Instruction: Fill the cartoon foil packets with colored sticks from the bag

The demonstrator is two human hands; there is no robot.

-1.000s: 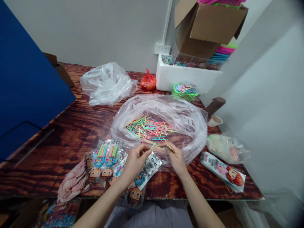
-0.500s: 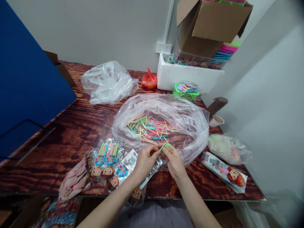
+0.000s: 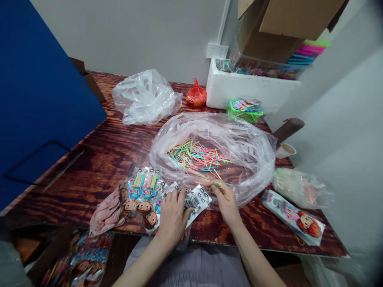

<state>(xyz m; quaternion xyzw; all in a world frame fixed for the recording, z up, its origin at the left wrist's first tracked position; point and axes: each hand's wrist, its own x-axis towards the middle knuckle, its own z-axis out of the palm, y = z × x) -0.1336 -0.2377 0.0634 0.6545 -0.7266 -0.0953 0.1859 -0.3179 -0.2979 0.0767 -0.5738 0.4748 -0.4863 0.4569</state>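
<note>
Pinching a bundle (image 3: 218,185) of coloured sticks beside a flat packet (image 3: 200,196), low on the tabletop (image 3: 119,151).

Right hand (image 3: 228,202) had thumb and forefingers closed tight on the bundle, its tips poking up and away toward the bag (image 3: 254,159) of loose sticks (image 3: 194,154). Left hand (image 3: 173,215) lay palm-down, fingers spread and slack, pressing the packet to the tabletop without gripping it. Packet's long axis ran from near-left to far-right, and its far-right end lay just left of the bundle, close but apart. Bundle's axis sat roughly across that line. Right hand was the nearer to the packet's free end. Which end of the packet was open could not be told. Filled packets (image 3: 143,189) lay left of the left hand.
</note>
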